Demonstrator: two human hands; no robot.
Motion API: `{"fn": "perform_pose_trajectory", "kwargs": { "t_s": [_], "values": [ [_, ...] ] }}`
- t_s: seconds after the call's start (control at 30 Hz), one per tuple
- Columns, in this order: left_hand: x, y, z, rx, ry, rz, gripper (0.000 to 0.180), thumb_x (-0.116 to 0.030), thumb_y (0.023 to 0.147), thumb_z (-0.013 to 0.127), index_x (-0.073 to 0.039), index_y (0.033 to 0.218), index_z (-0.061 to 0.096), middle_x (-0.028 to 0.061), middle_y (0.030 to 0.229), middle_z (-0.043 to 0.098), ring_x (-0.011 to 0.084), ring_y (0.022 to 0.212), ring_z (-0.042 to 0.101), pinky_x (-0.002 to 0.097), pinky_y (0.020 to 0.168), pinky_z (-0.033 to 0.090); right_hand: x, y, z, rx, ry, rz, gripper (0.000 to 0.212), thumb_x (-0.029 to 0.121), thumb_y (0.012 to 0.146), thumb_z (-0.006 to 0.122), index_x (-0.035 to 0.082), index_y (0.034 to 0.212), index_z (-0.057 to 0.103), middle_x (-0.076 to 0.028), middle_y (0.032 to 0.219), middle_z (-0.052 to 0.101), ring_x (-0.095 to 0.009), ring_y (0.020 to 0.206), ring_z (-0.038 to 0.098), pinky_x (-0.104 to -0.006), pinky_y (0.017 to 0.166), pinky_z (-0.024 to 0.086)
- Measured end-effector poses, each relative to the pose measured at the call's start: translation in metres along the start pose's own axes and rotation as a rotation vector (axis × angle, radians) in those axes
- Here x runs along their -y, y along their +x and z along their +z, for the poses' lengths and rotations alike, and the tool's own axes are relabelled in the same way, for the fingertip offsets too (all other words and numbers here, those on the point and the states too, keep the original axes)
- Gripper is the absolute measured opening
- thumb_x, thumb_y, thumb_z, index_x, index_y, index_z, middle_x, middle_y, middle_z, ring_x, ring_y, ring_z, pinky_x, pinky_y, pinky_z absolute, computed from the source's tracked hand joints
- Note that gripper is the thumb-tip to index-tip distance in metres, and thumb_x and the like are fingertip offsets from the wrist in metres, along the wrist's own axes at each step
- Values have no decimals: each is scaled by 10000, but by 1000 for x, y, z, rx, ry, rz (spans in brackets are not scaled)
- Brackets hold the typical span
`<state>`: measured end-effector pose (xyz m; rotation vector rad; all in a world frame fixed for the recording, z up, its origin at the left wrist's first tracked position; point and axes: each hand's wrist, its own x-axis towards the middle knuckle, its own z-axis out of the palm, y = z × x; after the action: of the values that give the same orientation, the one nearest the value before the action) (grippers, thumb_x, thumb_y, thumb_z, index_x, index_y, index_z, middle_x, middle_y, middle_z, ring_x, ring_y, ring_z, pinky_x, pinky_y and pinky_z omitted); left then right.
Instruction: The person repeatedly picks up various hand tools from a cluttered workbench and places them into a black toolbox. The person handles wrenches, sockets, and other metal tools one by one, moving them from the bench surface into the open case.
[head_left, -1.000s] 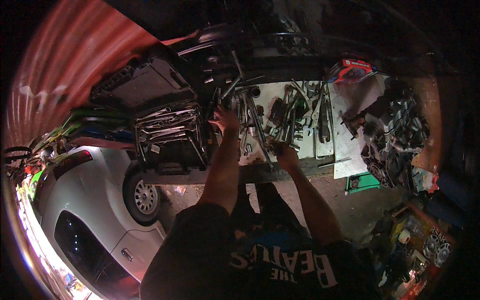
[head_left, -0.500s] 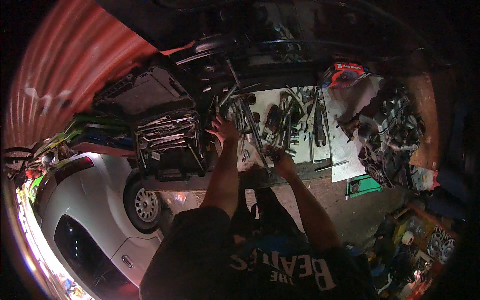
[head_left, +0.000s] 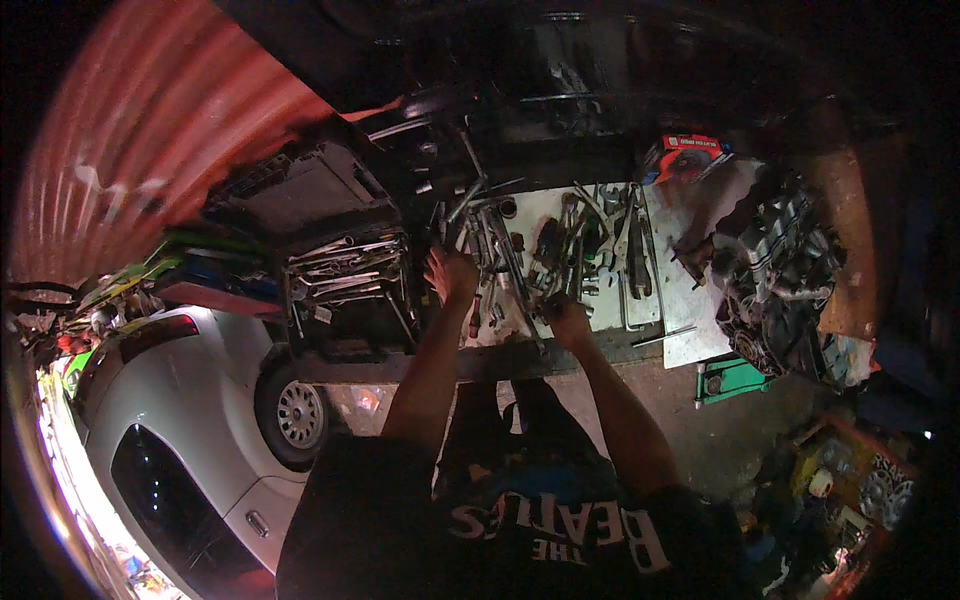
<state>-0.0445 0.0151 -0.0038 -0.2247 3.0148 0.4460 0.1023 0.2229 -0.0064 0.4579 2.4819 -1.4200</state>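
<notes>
My left hand (head_left: 453, 277) is over the left part of the tool-strewn bench, fingers apart, beside the open toolbox (head_left: 300, 366). Nothing shows in its grasp. At the near edge of the pale bench top (head_left: 645, 318), my right hand (head_left: 568, 322) has its fingers curled together around something dark that I cannot make out. Between and beyond both hands lie long metal tools (head_left: 497, 240), sockets and several wrenches. A long-handled ratchet or bar (head_left: 468, 200) leans at the back, past my left hand. Wrenches (head_left: 350, 270) fill the toolbox's upper part.
An engine part (head_left: 780, 270) sits on the right end of the bench. Behind it stands a red box (head_left: 692, 152). A green metal frame (head_left: 735, 380) is below the bench. A silver car (head_left: 190, 400) is at left, near a red corrugated wall (head_left: 140, 140).
My left hand has drawn slightly nearer to me, fingers still apart. The right hand stays in nearly the same place. The whole view has shifted a little.
</notes>
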Motion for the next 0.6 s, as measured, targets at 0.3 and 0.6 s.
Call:
{"fn": "perform_pose_trajectory", "kwargs": {
  "t_s": [0.3,0.6],
  "values": [
    [-3,-41,-100,271,-491,129,270,-234,920,491,-71,1112,588,235,944,641,400,893,623,478,741,484,61,60,-13,-194,83,-259,346,334,951,495,62,1154,564,-178,1106,610,-338,1005,584,-393,820,455],
    [19,-39,-135,83,-768,81,363,-278,848,605,-64,1140,574,202,1000,652,362,926,634,438,789,486,137,34,-37,92,119,-215,344,371,917,556,57,1038,630,-128,950,630,-212,836,598,-336,769,446]
  ]
}}
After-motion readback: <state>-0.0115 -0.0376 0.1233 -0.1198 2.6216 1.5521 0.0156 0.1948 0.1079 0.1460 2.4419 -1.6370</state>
